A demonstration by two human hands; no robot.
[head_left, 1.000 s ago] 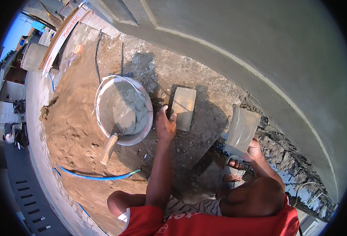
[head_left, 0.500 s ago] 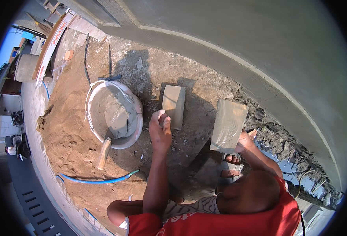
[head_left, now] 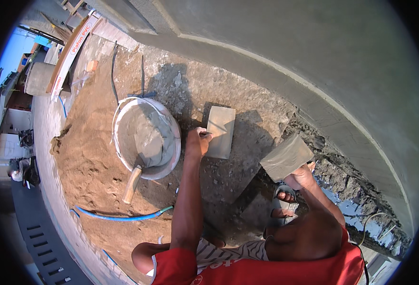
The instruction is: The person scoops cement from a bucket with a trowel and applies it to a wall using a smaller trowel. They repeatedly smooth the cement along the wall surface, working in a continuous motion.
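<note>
The right hand grasps a tilted slab by the right edge of the ground; the left hand, curled (any grip unclear), is beside a block.

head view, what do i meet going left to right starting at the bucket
White bucket, left hand, flat rectangular piece on the ground, second flat piece held in the right hand.

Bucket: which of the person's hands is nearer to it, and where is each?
Left. The left hand is just right of the bucket; the right hand is much farther right, beyond the block on the ground, holding a grey board.
</note>
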